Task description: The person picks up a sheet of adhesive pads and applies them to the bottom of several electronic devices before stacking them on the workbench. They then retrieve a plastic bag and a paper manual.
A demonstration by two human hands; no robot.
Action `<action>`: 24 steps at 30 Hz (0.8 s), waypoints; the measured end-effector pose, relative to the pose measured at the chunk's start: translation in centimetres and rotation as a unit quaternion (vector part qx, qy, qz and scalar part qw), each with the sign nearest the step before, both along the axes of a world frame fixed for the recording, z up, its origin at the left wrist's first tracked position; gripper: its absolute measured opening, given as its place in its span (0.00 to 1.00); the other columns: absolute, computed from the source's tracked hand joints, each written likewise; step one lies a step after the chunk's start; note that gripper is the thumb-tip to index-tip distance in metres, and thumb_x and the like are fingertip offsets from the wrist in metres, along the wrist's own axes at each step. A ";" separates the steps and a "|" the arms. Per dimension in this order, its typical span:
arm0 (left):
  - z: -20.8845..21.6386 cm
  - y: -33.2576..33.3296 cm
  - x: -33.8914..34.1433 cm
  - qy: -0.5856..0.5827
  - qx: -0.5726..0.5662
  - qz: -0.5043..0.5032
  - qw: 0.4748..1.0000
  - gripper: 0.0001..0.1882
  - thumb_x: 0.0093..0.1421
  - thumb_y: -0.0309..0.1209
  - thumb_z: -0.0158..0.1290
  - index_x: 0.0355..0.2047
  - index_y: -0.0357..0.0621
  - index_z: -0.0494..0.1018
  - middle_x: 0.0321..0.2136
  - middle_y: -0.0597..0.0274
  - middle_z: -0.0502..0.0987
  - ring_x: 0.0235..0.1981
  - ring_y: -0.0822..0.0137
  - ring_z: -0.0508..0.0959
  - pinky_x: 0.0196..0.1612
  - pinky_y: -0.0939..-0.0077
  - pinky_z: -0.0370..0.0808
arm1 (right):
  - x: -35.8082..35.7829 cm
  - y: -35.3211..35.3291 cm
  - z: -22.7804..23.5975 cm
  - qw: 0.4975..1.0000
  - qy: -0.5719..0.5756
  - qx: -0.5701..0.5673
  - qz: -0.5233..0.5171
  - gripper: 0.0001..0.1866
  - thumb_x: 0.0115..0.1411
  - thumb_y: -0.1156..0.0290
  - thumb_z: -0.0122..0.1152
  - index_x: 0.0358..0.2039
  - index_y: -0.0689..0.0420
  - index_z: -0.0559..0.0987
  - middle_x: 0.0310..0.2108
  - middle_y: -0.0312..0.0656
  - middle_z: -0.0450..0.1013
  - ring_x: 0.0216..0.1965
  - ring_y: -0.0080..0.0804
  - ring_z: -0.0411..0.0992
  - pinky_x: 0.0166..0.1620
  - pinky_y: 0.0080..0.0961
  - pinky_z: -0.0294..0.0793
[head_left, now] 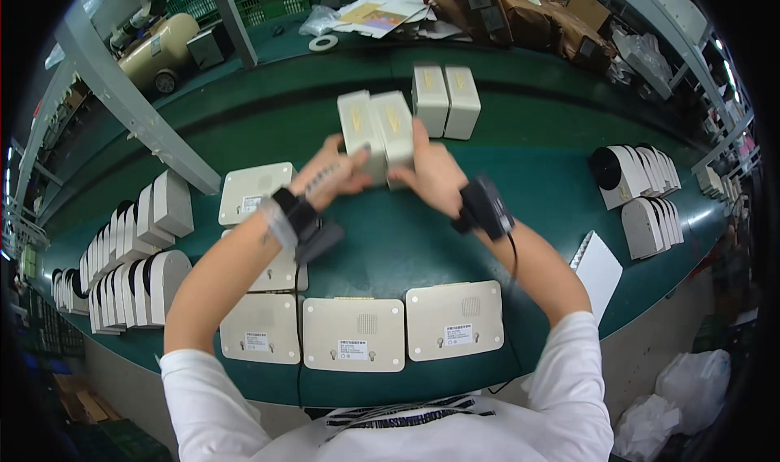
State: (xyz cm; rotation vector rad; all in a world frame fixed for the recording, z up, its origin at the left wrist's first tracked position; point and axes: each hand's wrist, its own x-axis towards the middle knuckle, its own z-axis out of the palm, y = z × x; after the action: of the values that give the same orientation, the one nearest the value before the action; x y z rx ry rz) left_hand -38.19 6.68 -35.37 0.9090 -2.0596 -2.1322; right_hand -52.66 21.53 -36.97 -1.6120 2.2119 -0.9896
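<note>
Between my two hands is a pair of off-white plastic boxes, a left box (pixel 355 121) and a right box (pixel 393 121), side by side with a gold mark on each face. My left hand (pixel 335 173) grips the left one low on its side, thumb over the front. The fingers of my right hand (pixel 432 172) are wrapped round the right one's outer edge. Slight blur hides exactly where the fingertips meet. Just behind stand two like boxes (pixel 431 104), upright and close together on the green table (pixel 357 255).
Flat off-white panels (pixel 353 332) with labels lie along the near side. Rows of white housings (pixel 171 275) stand at left, more housings (pixel 646 173) at right. A spiral notebook (pixel 600 271) lies at right. A grey post (pixel 134 96) rises at left; tape (pixel 322 43) and cardboard lie at back.
</note>
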 end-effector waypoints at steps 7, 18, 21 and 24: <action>1.2 -1.0 2.0 -0.031 -0.290 -0.023 0.956 0.55 0.50 0.55 0.60 0.65 0.32 0.44 0.60 0.34 0.54 0.61 0.43 0.58 0.62 0.58 0.59 | -3.4 -1.3 -1.7 0.992 -0.102 -0.054 -0.053 0.43 0.55 0.67 0.65 0.65 0.63 0.51 0.51 0.59 0.69 0.47 0.43 0.75 0.46 0.32 0.75; 1.9 12.1 13.2 -0.068 -0.454 -0.457 0.762 0.62 0.37 0.50 0.68 0.65 0.38 0.44 0.56 0.35 0.58 0.58 0.40 0.60 0.56 0.43 0.60 | 5.6 21.1 1.6 0.965 -0.097 0.164 0.177 0.64 0.34 0.62 0.79 0.66 0.60 0.46 0.61 0.58 0.50 0.63 0.53 0.50 0.63 0.38 0.55; 2.5 13.2 12.7 -0.089 -0.440 -0.449 0.773 0.62 0.34 0.45 0.68 0.64 0.36 0.46 0.53 0.37 0.61 0.54 0.41 0.63 0.52 0.42 0.61 | 6.5 22.9 0.5 0.982 -0.098 0.092 0.136 0.59 0.36 0.64 0.76 0.64 0.62 0.49 0.58 0.57 0.53 0.60 0.55 0.52 0.63 0.37 0.56; 3.7 14.9 13.0 -0.053 -0.494 -0.443 0.746 0.59 0.32 0.41 0.67 0.63 0.35 0.49 0.50 0.40 0.62 0.52 0.43 0.64 0.53 0.42 0.60 | 6.9 24.0 0.2 0.994 -0.071 0.039 0.073 0.57 0.36 0.64 0.74 0.64 0.60 0.51 0.58 0.56 0.53 0.60 0.55 0.52 0.62 0.38 0.58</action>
State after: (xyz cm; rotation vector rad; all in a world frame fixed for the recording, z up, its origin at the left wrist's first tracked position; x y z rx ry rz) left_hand -25.16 21.61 -31.70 -0.1737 -3.4399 -0.6346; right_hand -45.79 45.56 -36.78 -1.5916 1.9852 -0.9350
